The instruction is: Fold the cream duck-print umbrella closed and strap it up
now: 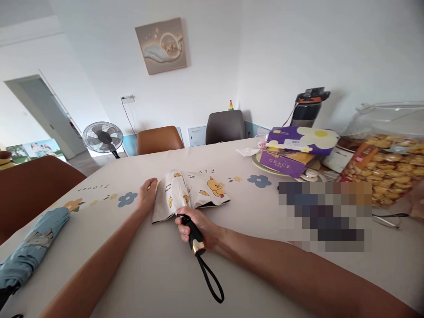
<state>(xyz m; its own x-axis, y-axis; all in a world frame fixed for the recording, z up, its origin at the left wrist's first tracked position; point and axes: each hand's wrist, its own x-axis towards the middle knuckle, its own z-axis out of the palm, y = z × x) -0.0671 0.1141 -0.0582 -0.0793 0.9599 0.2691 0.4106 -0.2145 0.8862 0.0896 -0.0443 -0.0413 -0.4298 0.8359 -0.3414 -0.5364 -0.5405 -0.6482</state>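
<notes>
A cream folding umbrella [177, 194] printed with yellow ducks lies over the table in front of me, its canopy collapsed but loose, one flap spread to the right. My right hand [195, 225] is wrapped around its black handle [195, 236], which has a gold end and a black wrist strap [212, 280] hanging toward me. At the canopy's left edge is my left hand [148, 194], fingers closed against the fabric; the fingertips are partly hidden behind it. A blue folded umbrella [36, 247] rests on the table at the far left.
The table [251, 274] has a flower-printed cover. On the right are purple boxes [281, 161], a dark bottle [308, 108], a plastic container of snacks [391, 172], glasses [387, 221] and a pixelated patch. Chairs [159, 140] and a fan [103, 136] stand beyond.
</notes>
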